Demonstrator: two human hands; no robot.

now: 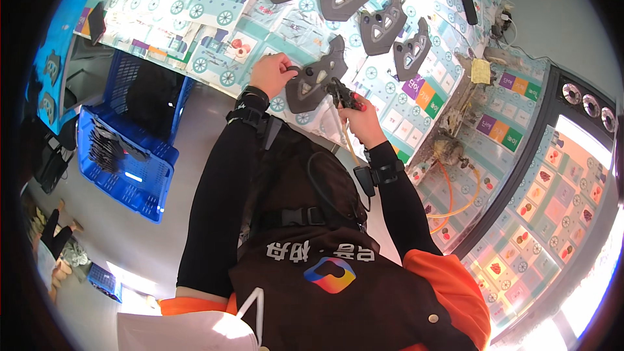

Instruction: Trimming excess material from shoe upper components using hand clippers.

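A dark grey moulded plastic part [316, 78], curved and with cut-out windows, lies on the patterned table cover in front of me. My left hand [272, 75] is closed, with thumb and fingers pinching at the part's left end, beside a dark round spot. In my right hand [364, 119] is a black hand tool with a red piece [356, 100], a tan hose or cord hanging below it. The tool's black head [338, 91] reaches over the part's right side; whether it touches cannot be made out.
Several similar grey parts [383, 23] lie farther up the table. A black phone-like object [467, 5] is at the far right, another dark one [97, 23] at the left edge. Blue crates [156, 182] stand on the floor at left. Orange and yellow hoses [450, 188] hang at right.
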